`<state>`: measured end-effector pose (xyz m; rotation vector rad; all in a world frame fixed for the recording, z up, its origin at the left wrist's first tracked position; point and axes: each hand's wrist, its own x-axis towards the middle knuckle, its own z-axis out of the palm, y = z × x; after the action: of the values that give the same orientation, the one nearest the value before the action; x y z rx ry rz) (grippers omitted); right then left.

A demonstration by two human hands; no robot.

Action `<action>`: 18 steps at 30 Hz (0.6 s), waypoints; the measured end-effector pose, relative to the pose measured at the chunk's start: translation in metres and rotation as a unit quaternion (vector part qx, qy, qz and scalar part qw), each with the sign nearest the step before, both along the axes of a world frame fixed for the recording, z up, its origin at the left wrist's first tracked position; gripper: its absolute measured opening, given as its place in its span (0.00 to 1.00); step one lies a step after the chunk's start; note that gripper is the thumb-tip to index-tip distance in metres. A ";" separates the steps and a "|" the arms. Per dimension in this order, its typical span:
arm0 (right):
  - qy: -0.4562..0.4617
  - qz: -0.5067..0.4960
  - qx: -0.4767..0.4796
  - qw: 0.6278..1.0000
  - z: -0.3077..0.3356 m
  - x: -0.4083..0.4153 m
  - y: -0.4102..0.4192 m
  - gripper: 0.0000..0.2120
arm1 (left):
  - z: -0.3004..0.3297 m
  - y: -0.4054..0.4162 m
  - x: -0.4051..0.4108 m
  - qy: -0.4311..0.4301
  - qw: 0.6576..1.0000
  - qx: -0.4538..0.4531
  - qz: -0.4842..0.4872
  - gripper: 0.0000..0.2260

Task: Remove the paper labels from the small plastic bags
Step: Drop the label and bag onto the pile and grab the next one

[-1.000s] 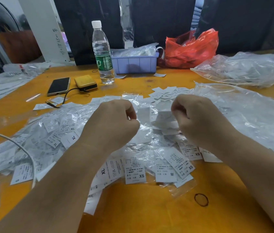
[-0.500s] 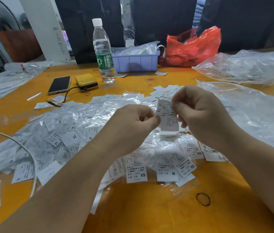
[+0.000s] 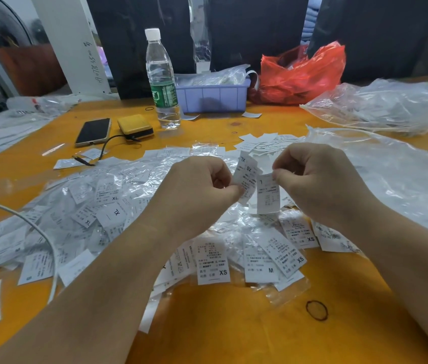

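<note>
Head view: labels being split above pile of bagged labels (image 3: 128,206), just in front of water bottle (image 3: 162,82). Left hand (image 3: 197,195) pinches XS/XL labels (image 3: 245,177); right hand (image 3: 320,179) pinches L label (image 3: 268,193). Both hands' fingers curled tight. Advice: pull apart slowly, hold near top edges, avoid tearing paper.

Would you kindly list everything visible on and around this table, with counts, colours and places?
paper labels: many, white, heaped mid-table among clear bags
held labels: a few, white, between the hands
water bottle: one, clear, green wrapper, far centre
tray: one, lilac, right of bottle
red bag: one, far right of tray
phone: one, black, far left
yellow case: one, beside phone
rubber band: one, dark, near right
table: one, orange
left hand: pinches labels
right hand: pinches label
</note>
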<state>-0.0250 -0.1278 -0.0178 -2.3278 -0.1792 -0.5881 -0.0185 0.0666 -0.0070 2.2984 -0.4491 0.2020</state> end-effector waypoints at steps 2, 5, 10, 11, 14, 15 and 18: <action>-0.001 -0.001 -0.014 1.000 0.000 -0.001 0.000 0.08 | 0.000 0.000 0.000 0.001 1.000 0.001 -0.001 0.09; -0.020 -0.008 -0.027 0.999 0.004 -0.003 -0.001 0.08 | 0.000 -0.001 -0.001 0.000 1.000 -0.002 -0.004 0.09; 0.029 0.026 -0.049 0.998 0.005 -0.005 -0.001 0.09 | 0.000 -0.002 -0.002 0.004 1.000 0.011 -0.014 0.08; 0.040 0.034 -0.049 0.997 0.005 -0.006 0.000 0.08 | 0.000 -0.002 -0.002 0.003 1.000 0.009 -0.016 0.08; 0.060 0.047 -0.032 0.997 0.005 -0.006 0.002 0.07 | 0.000 -0.002 -0.002 0.003 1.000 -0.001 -0.021 0.08; 0.062 0.052 -0.023 0.996 0.005 -0.007 0.001 0.07 | 0.000 -0.002 -0.002 0.005 1.000 -0.002 -0.022 0.08; 0.049 0.056 -0.004 0.997 0.008 -0.008 0.000 0.08 | -0.001 -0.003 -0.002 0.005 1.000 -0.004 -0.027 0.09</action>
<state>-0.0331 -0.1276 -0.0100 -2.3311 -0.2639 -0.4167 -0.0206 0.0635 -0.0077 2.2759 -0.5047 0.1655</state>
